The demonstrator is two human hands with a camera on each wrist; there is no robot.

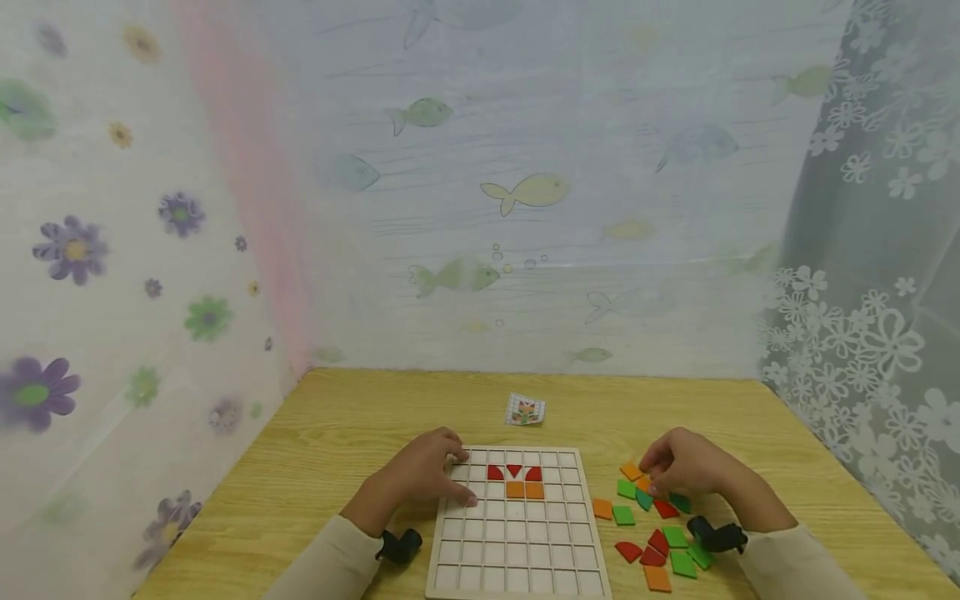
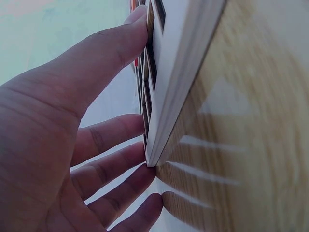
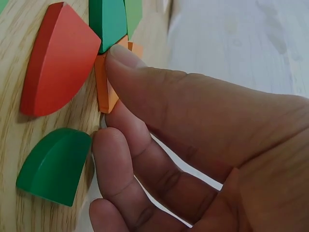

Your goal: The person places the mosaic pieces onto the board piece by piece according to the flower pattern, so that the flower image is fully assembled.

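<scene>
On the wooden table [image 1: 360, 400], a gridded board [image 1: 491, 531] lies flat with 5 tiles set in it: 3 red pieces [image 1: 513, 471] in 1 row and 2 orange squares [image 1: 515, 490] just below. The left hand [image 1: 416, 475] rests at the board's left edge, fingers extended, thumb over its top. Well apart from it, right of the board, the right hand [image 1: 690, 463] pinches an orange tile [image 3: 103, 89] between thumb and forefinger, near a red wedge [image 3: 60, 63] and a dark green wedge [image 3: 55, 166]. A small card [image 1: 525, 410] lies beyond the board.
</scene>
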